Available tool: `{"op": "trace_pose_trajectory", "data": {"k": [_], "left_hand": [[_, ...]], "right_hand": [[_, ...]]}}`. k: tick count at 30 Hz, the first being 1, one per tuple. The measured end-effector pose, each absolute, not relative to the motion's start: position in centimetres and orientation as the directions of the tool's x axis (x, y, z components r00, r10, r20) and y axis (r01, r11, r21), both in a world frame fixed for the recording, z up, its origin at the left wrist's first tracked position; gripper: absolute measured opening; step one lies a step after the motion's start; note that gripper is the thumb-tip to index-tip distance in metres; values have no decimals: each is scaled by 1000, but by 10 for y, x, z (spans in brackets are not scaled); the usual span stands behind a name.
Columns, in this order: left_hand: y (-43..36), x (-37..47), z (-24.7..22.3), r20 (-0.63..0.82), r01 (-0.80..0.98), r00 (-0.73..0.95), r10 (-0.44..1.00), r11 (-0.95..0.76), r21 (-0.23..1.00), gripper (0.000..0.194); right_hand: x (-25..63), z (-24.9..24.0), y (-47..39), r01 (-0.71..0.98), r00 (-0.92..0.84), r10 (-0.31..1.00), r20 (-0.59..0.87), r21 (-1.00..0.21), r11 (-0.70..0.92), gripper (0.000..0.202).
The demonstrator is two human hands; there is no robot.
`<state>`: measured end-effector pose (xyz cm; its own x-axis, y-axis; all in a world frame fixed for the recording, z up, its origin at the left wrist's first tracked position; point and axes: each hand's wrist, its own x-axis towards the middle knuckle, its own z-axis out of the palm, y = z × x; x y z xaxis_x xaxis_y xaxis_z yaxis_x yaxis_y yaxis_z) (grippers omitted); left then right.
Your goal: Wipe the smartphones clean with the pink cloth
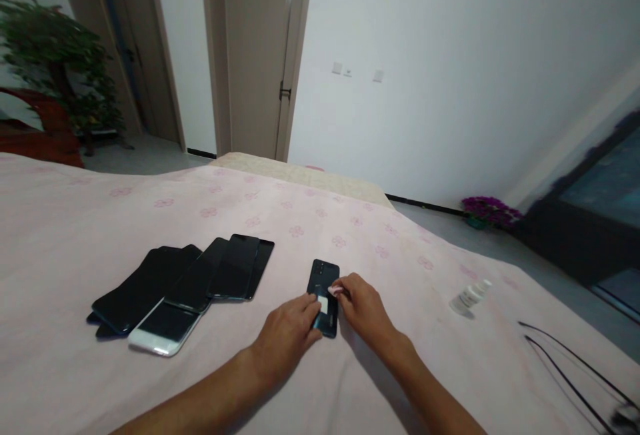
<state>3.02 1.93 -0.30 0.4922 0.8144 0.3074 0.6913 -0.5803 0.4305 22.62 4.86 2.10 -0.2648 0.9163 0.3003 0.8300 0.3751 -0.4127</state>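
Note:
A dark smartphone (329,325) lies back side up on the pink flowered cloth (280,388), its camera block at the far end and a white label (324,305) on its back. My left hand (289,329) is closed on the phone's left edge, thumb and fingers pressed against it. Between the fingertips of my right hand (364,306) is a small pinkish-white wad (335,290), which looks like cloth or tissue, held over the right side of the phone's back. How firmly the wad touches the phone I cannot tell.
Several dark phones (145,288) lie overlapped at the left, with a white-edged phone (163,335) among them. A small white bottle (470,296) stands tilted in view at the right. A black cable (565,371) lies near the right edge. Beyond the cloth are a door and wall.

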Motion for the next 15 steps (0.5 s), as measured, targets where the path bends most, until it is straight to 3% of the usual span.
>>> {"op": "trace_pose_trajectory", "data": {"k": [5, 10, 15], "left_hand": [[24, 14, -5, 364, 481, 424, 830, -546, 686, 54], [30, 6, -10, 273, 484, 406, 872, -458, 746, 80], [36, 1, -11, 264, 488, 453, 851, -485, 726, 82]], "right_hand": [[202, 23, 42, 833, -318, 910, 265, -380, 402, 17], [193, 27, 24, 811, -443, 872, 209, -321, 490, 18], [203, 39, 12, 729, -574, 805, 153, -353, 587, 18]]}}
